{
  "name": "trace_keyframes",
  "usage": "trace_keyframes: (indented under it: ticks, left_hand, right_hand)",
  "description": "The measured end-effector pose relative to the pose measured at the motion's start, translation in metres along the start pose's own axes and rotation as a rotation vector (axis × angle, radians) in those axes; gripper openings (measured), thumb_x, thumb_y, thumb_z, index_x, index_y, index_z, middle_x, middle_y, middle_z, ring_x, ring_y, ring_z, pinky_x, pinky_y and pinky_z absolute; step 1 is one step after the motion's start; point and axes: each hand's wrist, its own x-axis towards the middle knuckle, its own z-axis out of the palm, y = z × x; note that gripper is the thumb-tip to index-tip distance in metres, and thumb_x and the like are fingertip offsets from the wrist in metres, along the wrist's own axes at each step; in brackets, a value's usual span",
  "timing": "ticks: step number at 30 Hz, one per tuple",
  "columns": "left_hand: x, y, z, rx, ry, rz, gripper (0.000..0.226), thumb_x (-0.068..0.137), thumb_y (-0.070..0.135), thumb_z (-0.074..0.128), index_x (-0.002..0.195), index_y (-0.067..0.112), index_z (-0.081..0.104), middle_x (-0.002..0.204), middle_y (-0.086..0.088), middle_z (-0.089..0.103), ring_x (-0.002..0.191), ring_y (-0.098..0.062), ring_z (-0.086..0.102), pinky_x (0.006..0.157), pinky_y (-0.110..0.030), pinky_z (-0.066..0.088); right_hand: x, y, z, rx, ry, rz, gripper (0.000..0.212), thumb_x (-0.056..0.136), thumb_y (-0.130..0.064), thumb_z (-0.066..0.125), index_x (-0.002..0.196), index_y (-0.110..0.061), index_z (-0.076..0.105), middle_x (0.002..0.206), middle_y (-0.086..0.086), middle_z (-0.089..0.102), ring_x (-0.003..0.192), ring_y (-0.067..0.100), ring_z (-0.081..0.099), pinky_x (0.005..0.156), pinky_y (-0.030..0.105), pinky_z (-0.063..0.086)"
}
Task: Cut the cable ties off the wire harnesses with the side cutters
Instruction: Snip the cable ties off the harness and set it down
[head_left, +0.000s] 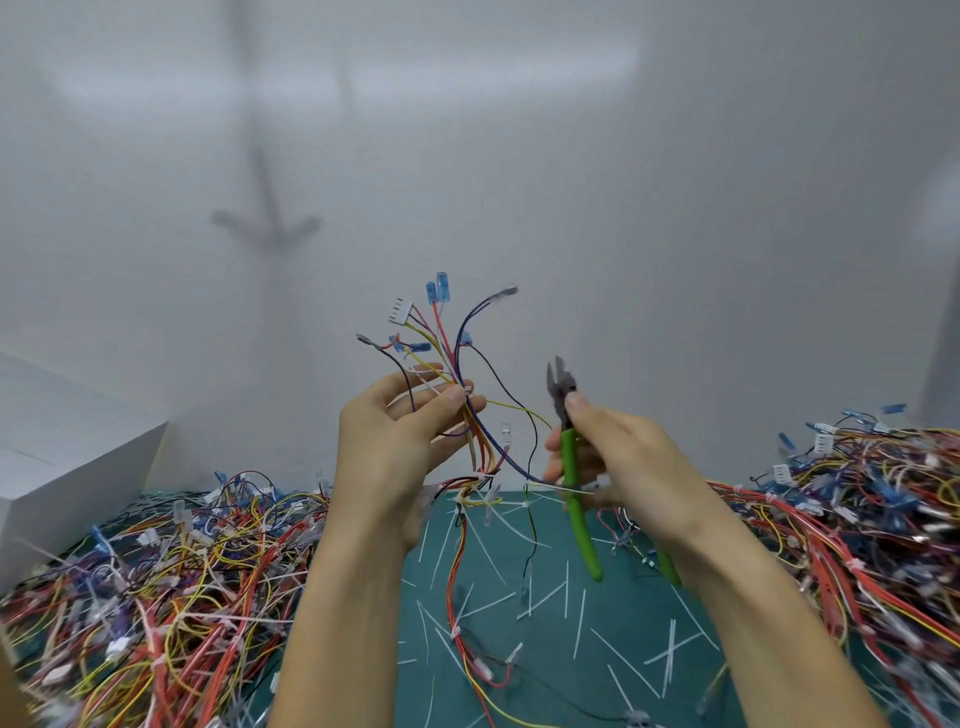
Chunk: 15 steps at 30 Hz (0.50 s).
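up close, multicoloured wire harness (457, 384), blue terminals, white tie (485, 475)

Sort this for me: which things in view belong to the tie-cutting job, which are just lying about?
Job:
left hand pinching the held harness
right hand gripping the side cutters
cable tie on that harness
left harness pile
right harness pile

Lying about:
white box at left
cut tie scraps on the green mat

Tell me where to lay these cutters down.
Only the green mat in the middle is open, bordered by the left wire pile and the right wire pile, with cut ties scattered on it. Both piles are crowded.
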Motion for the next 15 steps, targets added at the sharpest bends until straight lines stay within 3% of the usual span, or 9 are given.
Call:
trace_keyframes:
  ticks: [3, 5, 6, 8, 10, 15]
  left_hand:
    - [0.001, 0.002, -0.002, -0.092, 0.029, -0.050, 0.012, 0.089, -0.003, 0.063, 0.098, 0.005, 0.063, 0.080, -0.006, 0.077, 0.079, -0.021, 0.076, 0.069, -0.030, 0.062]
    - [0.003, 0.003, -0.004, -0.155, 0.040, -0.082, 0.011, 0.089, -0.004, 0.063, 0.097, 0.003, 0.063, 0.081, -0.007, 0.076, 0.080, -0.022, 0.075, 0.071, -0.032, 0.062]
    - [0.003, 0.003, -0.005, -0.176, 0.042, -0.096, 0.011, 0.089, -0.003, 0.062, 0.098, 0.002, 0.063, 0.082, -0.008, 0.076, 0.081, -0.022, 0.075, 0.071, -0.032, 0.062]
    - [0.004, 0.003, -0.006, -0.199, 0.052, -0.120, 0.016, 0.089, -0.003, 0.062, 0.105, 0.000, 0.063, 0.089, -0.010, 0.076, 0.084, -0.022, 0.075, 0.073, -0.032, 0.062]
    - [0.005, 0.001, -0.007, -0.209, 0.070, -0.133, 0.021, 0.090, -0.003, 0.060, 0.111, -0.002, 0.062, 0.100, -0.016, 0.075, 0.087, -0.024, 0.075, 0.072, -0.030, 0.062]
    - [0.008, -0.001, -0.006, -0.235, 0.097, -0.129, 0.032, 0.092, -0.006, 0.056, 0.124, -0.009, 0.056, 0.103, -0.018, 0.071, 0.083, -0.022, 0.074, 0.073, -0.029, 0.062]
  right_hand:
    - [-0.002, -0.001, -0.006, 0.058, -0.017, -0.036, 0.054, 0.073, -0.069, 0.063, 0.091, -0.018, 0.066, 0.085, 0.000, 0.077, 0.072, 0.006, 0.069, 0.064, 0.026, 0.054]
    - [-0.004, -0.001, -0.009, 0.048, -0.026, -0.064, 0.050, 0.066, -0.060, 0.079, 0.090, -0.018, 0.066, 0.085, 0.000, 0.076, 0.073, 0.012, 0.071, 0.061, 0.020, 0.055]
    - [-0.005, -0.001, -0.009, 0.044, 0.002, -0.087, 0.044, 0.066, -0.052, 0.083, 0.087, -0.018, 0.067, 0.082, 0.001, 0.076, 0.071, 0.015, 0.070, 0.060, 0.023, 0.056]
    - [-0.004, -0.001, -0.008, 0.025, 0.153, -0.146, 0.036, 0.068, -0.045, 0.086, 0.082, -0.018, 0.065, 0.073, -0.001, 0.070, 0.068, 0.023, 0.067, 0.067, 0.040, 0.060]
    - [-0.005, -0.004, -0.006, 0.000, 0.323, -0.193, 0.035, 0.068, -0.051, 0.075, 0.079, -0.021, 0.062, 0.069, -0.002, 0.063, 0.074, 0.033, 0.064, 0.075, 0.053, 0.057]
    - [-0.010, -0.016, -0.008, 0.064, 0.410, -0.323, 0.029, 0.070, -0.047, 0.067, 0.081, -0.021, 0.058, 0.076, 0.011, 0.062, 0.078, 0.037, 0.061, 0.073, 0.057, 0.054]
